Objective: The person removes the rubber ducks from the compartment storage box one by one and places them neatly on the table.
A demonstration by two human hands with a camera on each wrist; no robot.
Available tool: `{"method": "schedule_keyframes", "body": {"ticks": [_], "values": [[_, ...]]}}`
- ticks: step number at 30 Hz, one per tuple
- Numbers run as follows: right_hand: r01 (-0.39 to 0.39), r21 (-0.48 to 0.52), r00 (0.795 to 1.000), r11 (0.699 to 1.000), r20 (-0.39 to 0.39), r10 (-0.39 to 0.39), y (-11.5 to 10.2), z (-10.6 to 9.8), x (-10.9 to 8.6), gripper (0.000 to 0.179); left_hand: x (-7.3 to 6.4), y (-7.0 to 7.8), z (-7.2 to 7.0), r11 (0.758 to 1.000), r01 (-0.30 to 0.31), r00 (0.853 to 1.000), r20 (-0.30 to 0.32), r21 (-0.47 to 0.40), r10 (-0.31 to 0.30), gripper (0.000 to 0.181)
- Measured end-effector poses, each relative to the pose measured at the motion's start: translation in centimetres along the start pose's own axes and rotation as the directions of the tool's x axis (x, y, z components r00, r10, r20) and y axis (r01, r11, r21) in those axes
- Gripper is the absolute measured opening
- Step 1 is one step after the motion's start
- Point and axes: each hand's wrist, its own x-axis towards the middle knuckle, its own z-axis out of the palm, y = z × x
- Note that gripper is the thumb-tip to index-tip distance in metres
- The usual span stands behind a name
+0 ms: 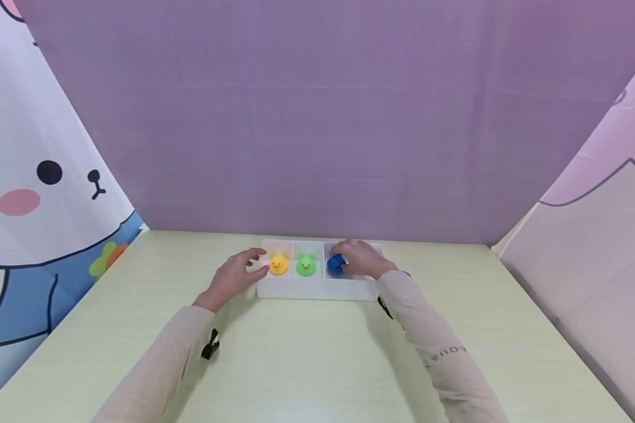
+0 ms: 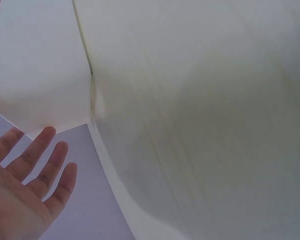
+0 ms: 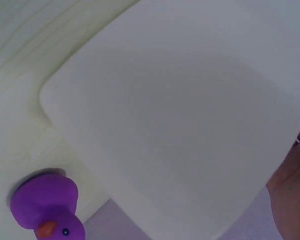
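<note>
A white compartment tray holds a yellow rubber duck in its left compartment and a green rubber duck beside that. In the compartment to the right of the green one is a blue rubber duck, gripped by my right hand, which covers part of the tray's right end. My left hand is at the tray's left end, thumb and fingers spread apart, holding nothing. In the left wrist view its fingertips overlap the tray's corner.
A purple rubber duck sits on the table just beyond the tray's right end, mostly hidden behind my right wrist in the head view. A purple cloth wall rises behind the pale table; printed curtains stand at both sides.
</note>
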Motion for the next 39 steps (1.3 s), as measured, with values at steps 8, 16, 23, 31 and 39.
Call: {"method": "schedule_keyframes", "body": {"ticks": [8, 16, 23, 31, 39], "values": [[-0.016, -0.006, 1.0, 1.0, -0.018, 0.016, -0.2, -1.0, -0.4, 0.032, -0.2, 0.2, -0.2, 1.0, -0.006, 1.0, 0.0, 0.001, 0.006, 0.048], [-0.031, 0.003, 0.999, 1.0, -0.024, 0.031, -0.2, -1.7, -0.5, 0.031, -0.1, 0.1, -0.2, 1.0, 0.009, 1.0, 0.0, -0.008, -0.009, 0.046], [-0.021, 0.021, 0.999, 1.0, -0.045, 0.022, -0.1, -2.3, -0.8, 0.03, 0.0, -0.1, 0.0, 1.0, 0.017, 1.0, 0.003, -0.009, -0.017, 0.047], [0.016, 0.008, 0.996, 1.0, -0.093, -0.015, 0.1, -3.5, -1.6, 0.028, -0.1, 0.0, -0.1, 1.0, 0.012, 1.0, 0.006, -0.015, -0.012, 0.047], [0.023, -0.007, 0.991, 1.0, -0.133, -0.024, 1.0, -4.3, -2.8, 0.03, -0.1, -0.1, -0.2, 1.0, 0.014, 1.0, 0.006, -0.015, -0.014, 0.047]]}}
